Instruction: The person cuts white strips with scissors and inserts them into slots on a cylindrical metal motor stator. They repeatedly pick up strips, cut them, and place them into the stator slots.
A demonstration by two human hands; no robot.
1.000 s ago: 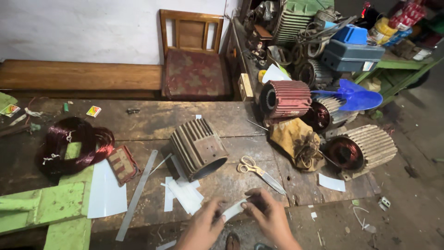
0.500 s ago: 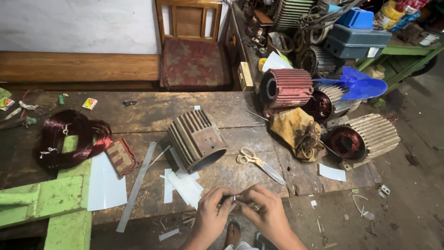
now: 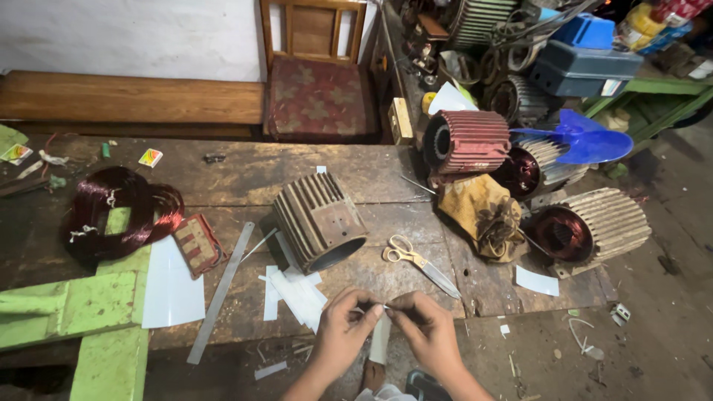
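White paper strip (image 3: 380,338) pinched between left hand (image 3: 343,330) and right hand (image 3: 429,332).

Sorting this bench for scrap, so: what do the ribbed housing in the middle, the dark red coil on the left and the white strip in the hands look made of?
The ribbed housing looks like dull grey cast metal, from its fins. The coil looks like glossy enamelled copper wire. The white strip, held by both hands, looks like thin matte paper or plastic sheet; hard to tell which.
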